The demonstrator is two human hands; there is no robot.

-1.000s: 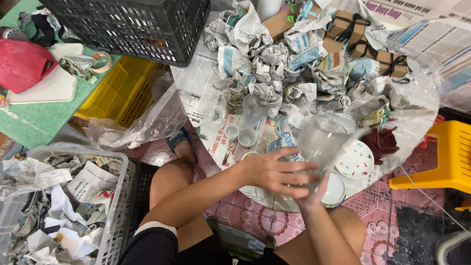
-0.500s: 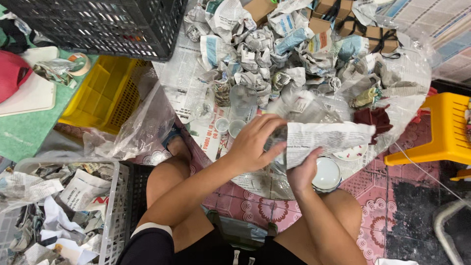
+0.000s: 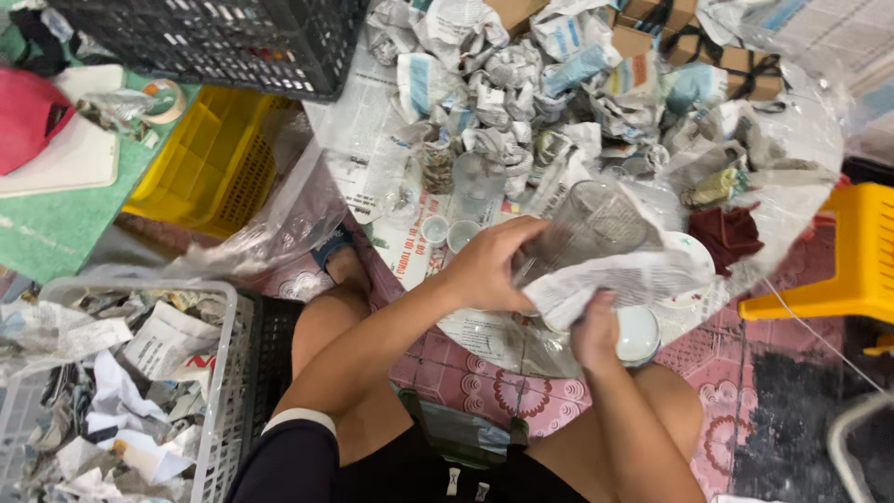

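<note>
Glass (image 3: pixel 596 224): motion-blurred, lower part hidden behind newspaper sheet (image 3: pixel 624 279). Right hand (image 3: pixel 596 331): fingers covered by that sheet. Black crate (image 3: pixel 214 42): cut off by top edge. White basket (image 3: pixel 219 391): cut by left and bottom edges. Yellow stool (image 3: pixel 838 261): cut by right edge.

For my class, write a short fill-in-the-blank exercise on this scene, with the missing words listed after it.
1. Both hands hold a clear glass partly wrapped in ____.
2. The left hand grips the glass from the side, and the right hand is ____ it.
3. The slotted tray beside the black crate is ____ in colour.
4. The white basket at the left holds crumpled ____.

Missing words: newspaper; below; yellow; paper
</note>
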